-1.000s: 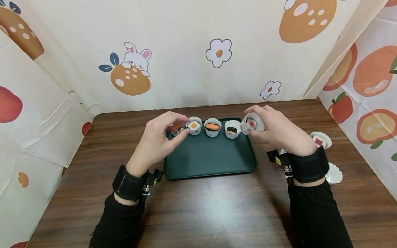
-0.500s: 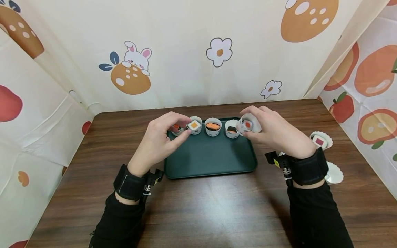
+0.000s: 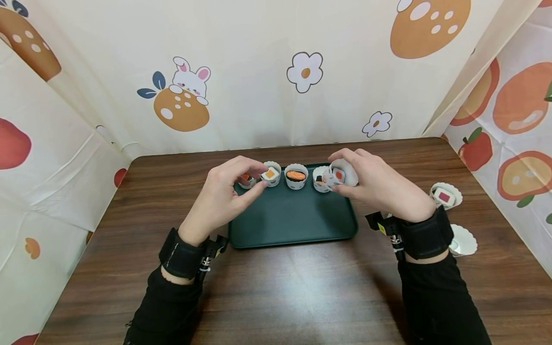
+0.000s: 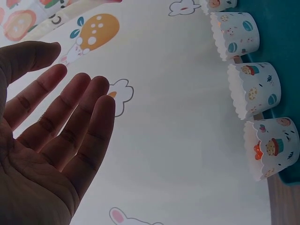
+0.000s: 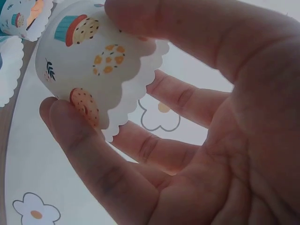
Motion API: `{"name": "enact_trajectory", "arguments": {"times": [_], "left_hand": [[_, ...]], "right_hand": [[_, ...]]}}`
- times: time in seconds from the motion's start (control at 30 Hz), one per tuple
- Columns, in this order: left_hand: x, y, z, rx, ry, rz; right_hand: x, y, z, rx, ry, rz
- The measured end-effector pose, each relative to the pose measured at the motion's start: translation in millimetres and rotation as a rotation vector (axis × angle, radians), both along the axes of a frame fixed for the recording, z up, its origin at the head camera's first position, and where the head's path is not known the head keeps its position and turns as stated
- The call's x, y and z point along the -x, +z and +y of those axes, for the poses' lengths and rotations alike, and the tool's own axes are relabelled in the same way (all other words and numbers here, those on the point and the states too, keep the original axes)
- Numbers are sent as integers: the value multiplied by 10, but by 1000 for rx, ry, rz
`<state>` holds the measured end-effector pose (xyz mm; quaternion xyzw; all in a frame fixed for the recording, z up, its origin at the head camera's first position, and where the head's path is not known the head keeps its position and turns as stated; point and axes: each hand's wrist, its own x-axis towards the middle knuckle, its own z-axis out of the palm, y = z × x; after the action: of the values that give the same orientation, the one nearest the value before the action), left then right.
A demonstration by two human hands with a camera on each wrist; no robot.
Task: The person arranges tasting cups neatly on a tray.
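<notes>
My right hand (image 3: pixel 379 184) grips a white paper baking cup (image 5: pixel 89 61) printed with cupcakes, thumb on one side and fingers on the other. Tilted, it shows a white sushi piece with an orange-red centre (image 3: pixel 339 175) inside. It overlaps the right end of a row of similar cups along the back of a dark green tray (image 3: pixel 293 218). In that row are a cup with orange-topped sushi (image 3: pixel 295 176) and one with a yellow-centred white piece (image 3: pixel 270 174). My left hand (image 3: pixel 230 194) hovers beside the row's left end, fingers relaxed, holding nothing, partly hiding the leftmost cup (image 3: pixel 247 182).
Right of the tray, partly behind my right wrist, stand a cup with a red-centred white piece (image 3: pixel 445 195) and another paper cup (image 3: pixel 464 241). The brown wooden table (image 3: pixel 280 297) ends against a printed cloth backdrop (image 3: pixel 254 96).
My right hand has moved left with its paper cup, from the tray's back right corner to overlapping the fourth cup in the row. My left hand has shifted very slightly right.
</notes>
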<state>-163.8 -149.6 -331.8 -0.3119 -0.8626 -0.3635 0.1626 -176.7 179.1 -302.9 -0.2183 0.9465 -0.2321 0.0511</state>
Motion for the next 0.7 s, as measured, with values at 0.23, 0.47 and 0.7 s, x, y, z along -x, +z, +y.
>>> {"name": "enact_trajectory", "arguments": {"times": [0.23, 0.47, 0.7], "left_hand": [[2, -13, 8, 1, -7, -7], [1, -17, 16, 5, -14, -13], [3, -22, 25, 15, -14, -12]], "right_hand": [[-5, -5, -18, 0, 10, 2], [-4, -10, -43, -10, 10, 4], [-8, -20, -63, -19, 10, 15]]}}
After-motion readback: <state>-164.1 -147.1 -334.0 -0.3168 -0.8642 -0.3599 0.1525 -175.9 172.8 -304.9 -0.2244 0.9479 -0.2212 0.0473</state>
